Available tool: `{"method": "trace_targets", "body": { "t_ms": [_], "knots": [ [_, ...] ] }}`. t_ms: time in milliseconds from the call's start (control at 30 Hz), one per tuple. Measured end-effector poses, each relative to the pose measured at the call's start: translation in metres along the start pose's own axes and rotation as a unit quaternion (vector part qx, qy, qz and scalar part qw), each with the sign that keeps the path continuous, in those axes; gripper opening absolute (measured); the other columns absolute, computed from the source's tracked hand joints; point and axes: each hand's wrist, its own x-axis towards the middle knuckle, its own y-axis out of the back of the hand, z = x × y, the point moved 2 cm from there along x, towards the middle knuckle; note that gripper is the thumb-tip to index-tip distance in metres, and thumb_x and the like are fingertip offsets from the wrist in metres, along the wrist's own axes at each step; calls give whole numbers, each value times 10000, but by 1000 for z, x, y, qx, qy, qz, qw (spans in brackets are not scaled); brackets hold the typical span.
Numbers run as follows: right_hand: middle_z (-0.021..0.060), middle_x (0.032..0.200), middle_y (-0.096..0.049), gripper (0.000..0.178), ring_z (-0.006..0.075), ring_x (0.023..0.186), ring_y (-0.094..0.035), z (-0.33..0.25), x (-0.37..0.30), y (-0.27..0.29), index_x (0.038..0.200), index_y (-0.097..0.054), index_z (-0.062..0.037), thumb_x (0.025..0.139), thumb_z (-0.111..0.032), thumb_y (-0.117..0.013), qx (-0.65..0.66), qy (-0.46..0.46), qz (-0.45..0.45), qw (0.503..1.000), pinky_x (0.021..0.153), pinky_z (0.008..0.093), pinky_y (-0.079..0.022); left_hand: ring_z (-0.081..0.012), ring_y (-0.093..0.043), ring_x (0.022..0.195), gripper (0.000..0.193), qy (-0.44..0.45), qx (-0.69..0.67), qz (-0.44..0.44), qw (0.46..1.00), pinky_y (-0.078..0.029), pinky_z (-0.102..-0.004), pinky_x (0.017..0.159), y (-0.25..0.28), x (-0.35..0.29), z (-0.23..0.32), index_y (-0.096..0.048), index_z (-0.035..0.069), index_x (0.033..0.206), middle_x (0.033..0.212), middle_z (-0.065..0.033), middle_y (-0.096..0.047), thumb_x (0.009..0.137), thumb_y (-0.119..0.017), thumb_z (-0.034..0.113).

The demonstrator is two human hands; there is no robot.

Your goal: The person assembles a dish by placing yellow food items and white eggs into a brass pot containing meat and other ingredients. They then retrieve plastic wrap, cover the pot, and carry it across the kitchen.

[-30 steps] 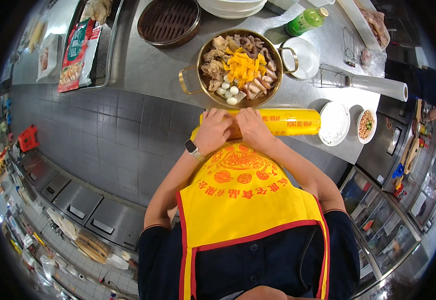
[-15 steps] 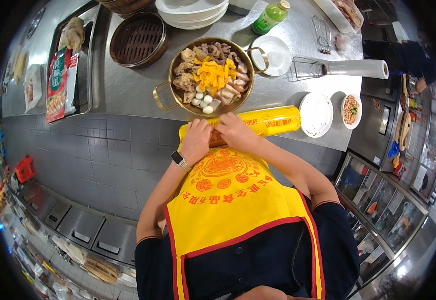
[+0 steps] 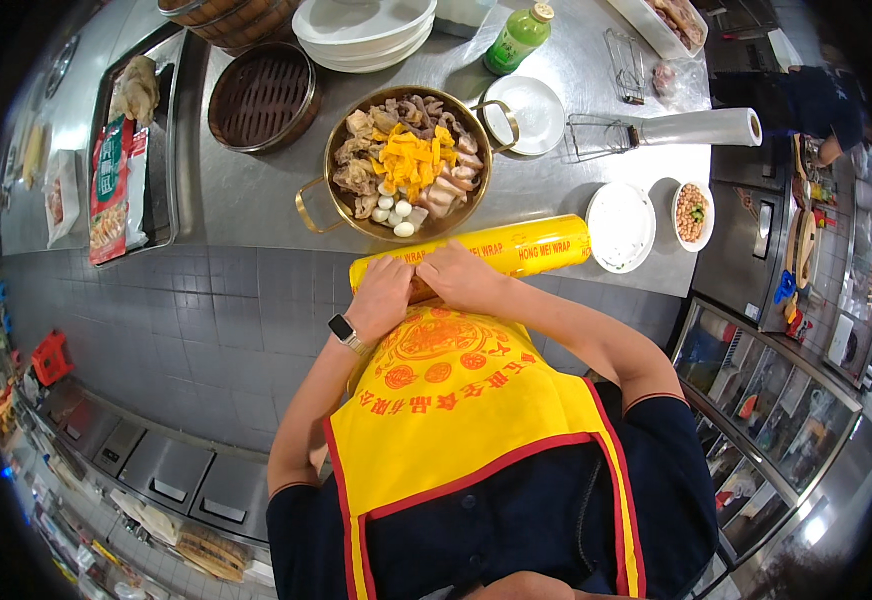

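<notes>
Both hands are together at the left part of a long yellow cling wrap box (image 3: 541, 244) at the counter's near edge. My left hand (image 3: 383, 290) has its fingers curled over the box, its wrist wearing a watch. Right beside it, my right hand (image 3: 461, 278) also grips the box, its fingertips bent and partly hidden. Just beyond stands a brass two-handled pan (image 3: 482, 186), filled with meat pieces, yellow strips (image 3: 411, 163) and small white eggs (image 3: 404, 229). No drawn-out film can be made out.
A white plate (image 3: 620, 205) and a bowl of beans (image 3: 695, 217) are at right. Behind the pan are a green bottle (image 3: 519, 40), stacked white dishes (image 3: 366, 22) and a steamer basket (image 3: 263, 97). A tray (image 3: 169, 215) with packets lies left. A person (image 3: 824, 105) stands far right.
The view has shifted slightly, so the counter things appear a little further left. Both hands keep their hold on the cling wrap box, with the right hand's fingers slightly more closed.
</notes>
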Motion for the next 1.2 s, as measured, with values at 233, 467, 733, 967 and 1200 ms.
{"method": "trace_targets", "body": {
  "t_ms": [233,467,733,967,1200],
  "knots": [
    [97,875,-549,130,292,880,-550,7,-4,4,859,-578,-41,777,-123,-638,22,-8,-23,999,784,398,-428,-311,-502,890,136,-14,11,-4,1000,-421,-418,805,8,3,3,-569,5,888,885,-127,-531,773,-630,43],
    [92,860,-529,120,275,870,-523,10,-11,18,844,-563,-44,776,-124,-620,-47,46,-15,998,807,387,-433,-285,-527,844,74,-74,58,-33,995,-431,-391,803,6,8,9,-527,42,832,802,-93,-547,782,-566,81],
    [76,804,-574,130,255,780,-576,21,-7,8,856,-570,-71,811,-185,-613,-12,50,-108,993,796,368,-433,-273,-599,727,77,-51,70,-72,994,-498,-393,655,0,-1,4,-512,55,884,777,-92,-552,828,-538,100],
    [63,852,-563,186,242,913,-538,42,-11,41,838,-598,-73,816,-248,-657,-39,75,-60,995,820,363,-422,-274,-614,747,107,-24,50,-42,998,-518,-384,623,2,-11,1,-545,59,942,822,-92,-566,842,-536,95],
    [83,838,-575,157,279,849,-575,51,-17,27,851,-559,-66,851,-211,-620,17,119,-64,991,776,396,-460,-264,-616,769,118,-33,19,-16,999,-503,-375,650,14,-18,-4,-568,72,935,802,-77,-610,817,-561,81]
  ]
}}
